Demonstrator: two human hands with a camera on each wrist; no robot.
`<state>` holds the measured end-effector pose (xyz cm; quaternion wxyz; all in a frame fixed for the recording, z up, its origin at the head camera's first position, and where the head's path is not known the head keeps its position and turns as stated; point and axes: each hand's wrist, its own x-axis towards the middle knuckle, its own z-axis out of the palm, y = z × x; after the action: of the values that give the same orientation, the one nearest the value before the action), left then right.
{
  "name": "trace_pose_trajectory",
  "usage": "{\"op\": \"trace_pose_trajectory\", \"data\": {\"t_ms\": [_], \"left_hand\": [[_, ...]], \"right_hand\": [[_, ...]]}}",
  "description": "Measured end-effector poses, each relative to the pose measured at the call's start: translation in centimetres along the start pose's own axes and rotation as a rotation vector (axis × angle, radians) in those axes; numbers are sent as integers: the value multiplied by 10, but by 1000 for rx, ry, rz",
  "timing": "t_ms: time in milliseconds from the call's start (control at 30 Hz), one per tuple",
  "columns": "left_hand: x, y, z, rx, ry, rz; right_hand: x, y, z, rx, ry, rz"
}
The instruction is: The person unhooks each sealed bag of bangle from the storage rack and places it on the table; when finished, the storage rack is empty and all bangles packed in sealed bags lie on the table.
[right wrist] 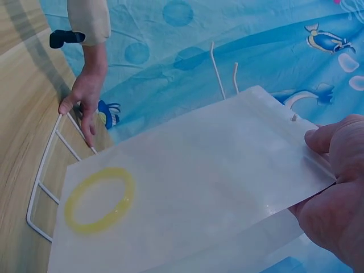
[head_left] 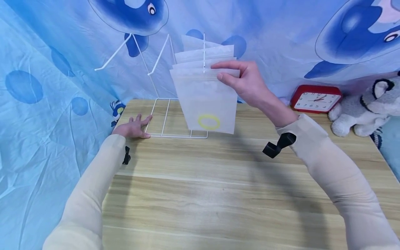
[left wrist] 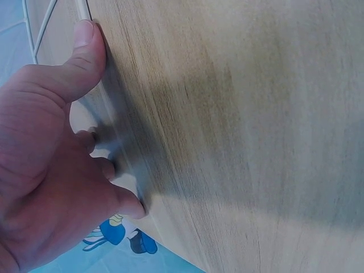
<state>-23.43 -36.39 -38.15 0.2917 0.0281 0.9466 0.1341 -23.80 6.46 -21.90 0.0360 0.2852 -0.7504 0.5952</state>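
Note:
A white wire rack [head_left: 162, 135] stands on the table, with several frosted white zip bags [head_left: 204, 55] hung on its right prong. The front bag [head_left: 206, 93] shows a yellow ring [head_left: 208, 122] low down, also visible as a yellow ring [right wrist: 100, 200] in the right wrist view. My right hand [head_left: 247, 81] pinches this bag near its top right corner, thumb in front. Spread out on the table, my left hand [head_left: 132, 127] touches the left end of the rack's base with thumb and a finger. In the left wrist view, the left thumb [left wrist: 84, 51] lies against the white wire.
Two more prongs [head_left: 154, 69] of the rack reach up on the left. At the back right stand a red clock [head_left: 317, 99] and a grey-and-white plush dog [head_left: 362, 107]. A blue curtain [head_left: 272, 34] with dolphins hangs behind the wooden table [head_left: 200, 194].

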Motion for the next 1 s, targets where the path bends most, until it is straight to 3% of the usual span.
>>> {"op": "trace_pose_trajectory", "data": {"t_ms": [267, 500, 633, 833, 1000], "left_hand": [[2, 1, -1, -9, -4, -3], [0, -2, 2, -7, 8, 18], [-1, -5, 5, -1, 6, 38], [1, -6, 5, -9, 9, 42], [2, -4, 3, -11, 8, 37]], "right_hand": [[-12, -11, -7, 56, -25, -12], [-26, -7, -21, 74, -49, -26], [-37, -4, -34, 38, -69, 1], [-57, 0, -58, 5, -47, 114], [-72, 7, -77, -41, -14, 74]]}}
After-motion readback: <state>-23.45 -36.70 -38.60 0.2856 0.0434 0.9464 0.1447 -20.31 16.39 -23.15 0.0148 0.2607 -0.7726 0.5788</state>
